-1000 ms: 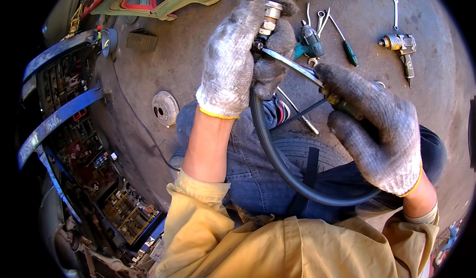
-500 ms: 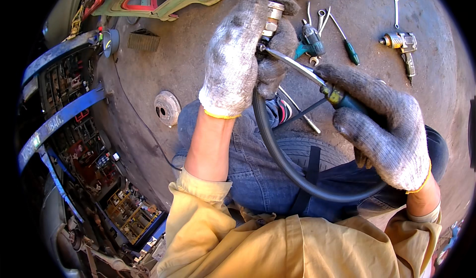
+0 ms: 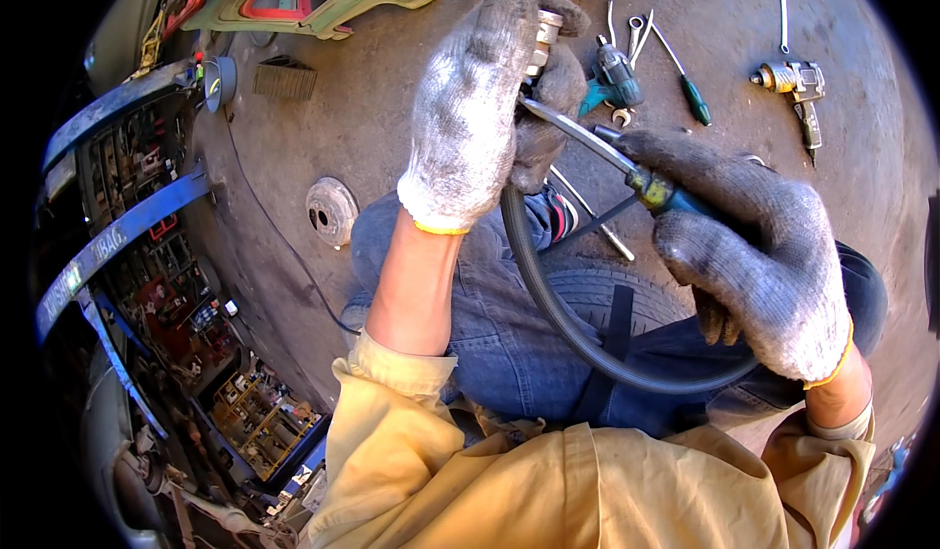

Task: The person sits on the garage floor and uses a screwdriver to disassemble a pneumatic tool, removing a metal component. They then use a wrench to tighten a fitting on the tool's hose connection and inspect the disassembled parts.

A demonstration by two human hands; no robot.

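My left hand, in a grey-and-white knit glove, is closed around the upper end of a black hose. A shiny metal fitting sticks up between its thumb and fingers. My right hand, gloved alike, grips the green-blue handle of a screwdriver. The blade points up and left, its tip at the lower end of the fitting beside my left fingers; those fingers partly hide the spot it touches. From my left hand the hose loops down over my lap and passes under my right wrist.
A tire lies beneath my legs. On the floor ahead are a teal power tool, a green-handled screwdriver, a wrench and an air drill. A round metal disc and blue shelving stand left.
My left hand, with the hose and fitting, has shifted slightly right and nearer. The screwdriver has tilted a little, its tip staying at the fitting.
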